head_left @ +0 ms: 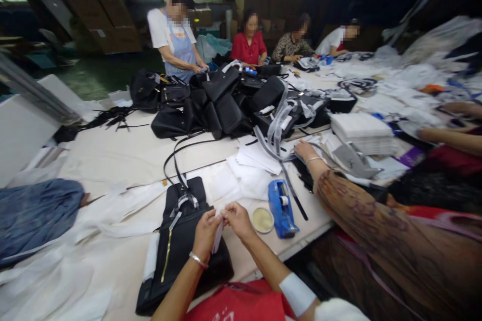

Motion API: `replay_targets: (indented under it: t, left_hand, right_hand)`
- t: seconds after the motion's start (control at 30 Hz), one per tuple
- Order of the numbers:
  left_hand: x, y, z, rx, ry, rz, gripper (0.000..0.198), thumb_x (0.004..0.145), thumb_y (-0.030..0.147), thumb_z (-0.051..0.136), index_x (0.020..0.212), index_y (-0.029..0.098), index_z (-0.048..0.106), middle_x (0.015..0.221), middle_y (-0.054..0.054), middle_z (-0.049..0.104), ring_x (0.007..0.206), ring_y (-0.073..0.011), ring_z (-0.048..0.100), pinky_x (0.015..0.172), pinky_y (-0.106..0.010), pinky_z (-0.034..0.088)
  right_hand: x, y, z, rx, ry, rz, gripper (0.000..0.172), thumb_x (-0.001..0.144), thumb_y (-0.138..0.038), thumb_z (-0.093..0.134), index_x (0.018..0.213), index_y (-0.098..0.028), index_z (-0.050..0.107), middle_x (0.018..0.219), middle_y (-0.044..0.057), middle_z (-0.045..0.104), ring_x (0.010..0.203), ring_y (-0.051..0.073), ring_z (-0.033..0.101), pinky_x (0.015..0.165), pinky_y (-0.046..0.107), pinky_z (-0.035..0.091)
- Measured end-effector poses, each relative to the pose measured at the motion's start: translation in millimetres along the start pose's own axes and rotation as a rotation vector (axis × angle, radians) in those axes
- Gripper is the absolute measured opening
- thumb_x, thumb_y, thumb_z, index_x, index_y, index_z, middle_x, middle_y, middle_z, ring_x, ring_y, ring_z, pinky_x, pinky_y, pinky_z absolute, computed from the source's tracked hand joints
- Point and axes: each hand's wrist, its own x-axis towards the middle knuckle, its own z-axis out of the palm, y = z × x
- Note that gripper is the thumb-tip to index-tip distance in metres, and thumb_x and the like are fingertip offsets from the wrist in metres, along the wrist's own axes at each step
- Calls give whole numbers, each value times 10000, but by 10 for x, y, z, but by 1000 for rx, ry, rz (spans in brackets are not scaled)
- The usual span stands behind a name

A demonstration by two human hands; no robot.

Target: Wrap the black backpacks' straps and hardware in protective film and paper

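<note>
Pinching white strip (pixel 217 236) w/ left hand (pixel 205 233) & right hand (pixel 238 220), fingertips closed on it, just over black bag (pixel 176 256), near centre. Prob mid-peel/fold; needs steady fingertip grip next.

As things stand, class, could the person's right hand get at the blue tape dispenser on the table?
Probably yes. The right hand sits close beside the tape dispenser, with only a low round dish between them. It would first have to release the white strip pinched with the left hand.

Table (pixel 113 155) open left of bag (pixel 181 246); dispenser (pixel 281 208), co-worker's arm (pixel 350 200) crowd right.
</note>
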Motion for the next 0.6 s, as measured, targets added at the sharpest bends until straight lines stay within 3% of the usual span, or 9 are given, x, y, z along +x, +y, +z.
replay_targets:
  t: [0.1,0.17,0.23,0.27,0.33,0.4,0.5,0.6]
  left_hand:
    - [22,-27,-5,23,-80,-51,332,663,383,715,840,127,601,710,-35,680,614,-127,609,645,-239,460]
    - [16,-26,-31,48,-109,-72,315,660,381,717,805,124,606,686,-30,673,592,-113,592,605,-219,448]
    - [1,-15,-71,73,-95,-74,315,663,389,712,798,123,609,676,-26,668,570,-101,576,569,-203,436]
    - [-5,-7,-93,80,-79,-73,318,664,394,709,801,124,610,677,-25,667,563,-96,572,562,-198,434]
    - [-15,11,-128,80,-57,-73,329,658,402,712,811,127,613,693,-26,668,562,-91,573,563,-196,440]
    - [-22,28,-144,65,-59,-77,345,640,406,723,817,129,618,708,-32,671,569,-94,580,562,-199,446]
    - [-29,32,-136,50,-75,-90,357,621,409,735,809,128,620,711,-40,671,561,-101,579,536,-202,442]
    - [-35,6,-129,48,-87,-95,348,629,406,730,806,127,619,716,-45,674,571,-106,585,550,-209,453]
  right_hand:
    - [-20,12,6,-98,-2,-37,162,728,-308,611,755,-190,504,540,-50,578,468,120,559,470,221,441]
    - [-83,-56,-117,-203,-55,-47,129,757,-302,585,760,-192,519,585,-38,602,503,121,573,481,213,431]
    - [-199,-184,-389,-377,-48,-82,123,793,-316,552,773,-195,548,636,-23,619,547,125,581,510,215,424]
    - [-270,-255,-580,-494,15,-109,135,813,-325,529,785,-197,564,669,-12,628,583,132,587,538,222,423]
    - [-417,-371,-1029,-778,285,-170,176,849,-341,477,822,-203,584,746,19,643,702,158,595,629,244,415]
    - [-547,-407,-1475,-1029,512,-119,213,860,-356,453,856,-192,590,824,64,645,795,190,588,682,263,393]
    - [-668,-293,-1925,-1137,507,57,251,833,-398,488,817,-175,605,826,98,646,820,218,585,693,277,375]
    - [-687,-97,-2059,-1060,450,149,289,820,-438,490,755,-184,611,786,79,656,780,208,589,663,269,374]
